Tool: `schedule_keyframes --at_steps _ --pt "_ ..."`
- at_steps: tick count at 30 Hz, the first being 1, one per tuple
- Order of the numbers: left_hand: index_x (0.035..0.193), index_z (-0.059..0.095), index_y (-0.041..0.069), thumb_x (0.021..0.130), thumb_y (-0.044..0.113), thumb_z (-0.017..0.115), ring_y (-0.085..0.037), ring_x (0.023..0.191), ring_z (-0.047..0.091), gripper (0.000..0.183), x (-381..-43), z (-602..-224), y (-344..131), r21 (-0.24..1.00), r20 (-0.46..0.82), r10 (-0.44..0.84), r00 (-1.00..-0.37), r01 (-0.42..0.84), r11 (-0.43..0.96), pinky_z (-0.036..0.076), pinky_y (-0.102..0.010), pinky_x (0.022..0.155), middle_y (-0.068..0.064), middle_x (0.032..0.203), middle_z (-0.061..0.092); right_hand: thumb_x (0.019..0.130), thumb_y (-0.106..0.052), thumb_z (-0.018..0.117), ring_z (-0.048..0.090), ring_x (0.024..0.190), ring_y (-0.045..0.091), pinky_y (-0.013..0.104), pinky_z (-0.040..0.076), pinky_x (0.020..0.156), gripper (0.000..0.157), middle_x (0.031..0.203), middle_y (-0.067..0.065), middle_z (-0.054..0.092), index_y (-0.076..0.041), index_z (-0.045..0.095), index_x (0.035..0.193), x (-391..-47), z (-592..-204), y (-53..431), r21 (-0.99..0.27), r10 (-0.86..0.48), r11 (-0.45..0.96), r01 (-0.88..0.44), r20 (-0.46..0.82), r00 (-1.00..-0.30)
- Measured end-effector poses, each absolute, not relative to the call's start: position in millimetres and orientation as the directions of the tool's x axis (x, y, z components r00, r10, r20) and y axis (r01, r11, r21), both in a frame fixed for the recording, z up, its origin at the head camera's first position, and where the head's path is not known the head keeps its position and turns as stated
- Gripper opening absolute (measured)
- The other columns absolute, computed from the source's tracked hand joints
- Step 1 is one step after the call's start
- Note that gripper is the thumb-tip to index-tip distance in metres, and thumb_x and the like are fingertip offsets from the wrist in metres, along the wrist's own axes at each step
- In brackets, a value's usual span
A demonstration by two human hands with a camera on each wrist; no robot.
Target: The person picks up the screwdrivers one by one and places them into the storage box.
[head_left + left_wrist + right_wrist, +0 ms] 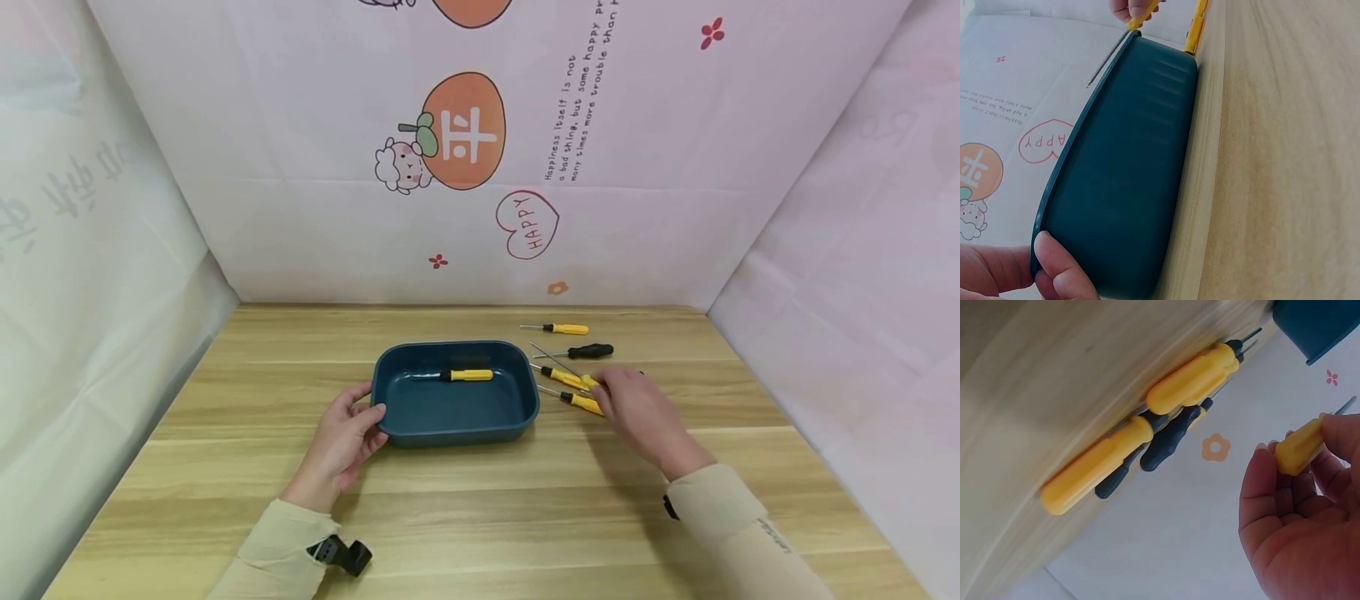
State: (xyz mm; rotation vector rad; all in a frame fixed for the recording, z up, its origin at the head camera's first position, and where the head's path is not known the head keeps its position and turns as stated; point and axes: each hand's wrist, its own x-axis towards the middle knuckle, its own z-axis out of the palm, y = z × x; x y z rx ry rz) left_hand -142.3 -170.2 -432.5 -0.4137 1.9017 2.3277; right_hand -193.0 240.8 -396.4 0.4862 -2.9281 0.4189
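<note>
Pale printed sheeting (300,208) is hung behind the wood-grain table (450,517), on which a blue-green tray (450,437) is set. At the tray's left end, the rim is gripped by the left hand (345,433), with the thumb laid over the edge and the fingers against the outer wall. By its look the tray can be judged light, stiff and smooth, and is best held by its rim. To the tray's right, the handle of a raised screwdriver (1300,448) is pinched between the thumb and fingers of the right hand (641,417); its shaft is pointed towards the tray's far right corner. Little weight should be felt, and breakage is hardly to be feared; the hard yellow handle may be slightly slippery, yet it is a better grip than the thin metal shaft. Just right of the tray, a near screwdriver (585,403) is partly covered by the hand, and behind it a second screwdriver (565,377) is laid. Inside the tray, towards its far wall, another screwdriver (471,376) is placed. Beyond the tray's far right corner, a black-handled screwdriver (596,351) is seen, then a farthest screwdriver (572,329).
</note>
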Motion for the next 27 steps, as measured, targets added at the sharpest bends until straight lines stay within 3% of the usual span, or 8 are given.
schedule_keyframes --at_steps 5,27 --pt "0.159 0.034 0.01 0.109 0.01 0.053 -0.01 0.075 0.058 0.053 -142 -433 -170 0.944 -0.273 -0.087 -0.958 -0.249 -0.217 0.056 -0.018 0.07 -0.004 0.103 0.051 0.109 -0.022 0.054 0.062 0.114 0.037 0.058 0.052 0.097 0.029 0.116 0.017 0.069 -0.001 0.067 0.124 -195 -392 233 -0.257 -0.304 0.901 -0.349 0.198 -0.932" --pt "0.158 0.035 0.009 0.109 0.01 0.053 -0.011 0.076 0.059 0.053 -141 -433 -170 0.946 -0.268 -0.093 -0.959 -0.244 -0.215 0.056 -0.018 0.07 -0.005 0.103 0.053 0.106 -0.019 0.061 0.062 0.1 0.03 0.049 0.054 0.088 0.017 0.102 0.009 0.068 -0.005 0.067 0.114 -204 -386 196 -0.226 -0.383 0.858 -0.461 0.316 -0.868"
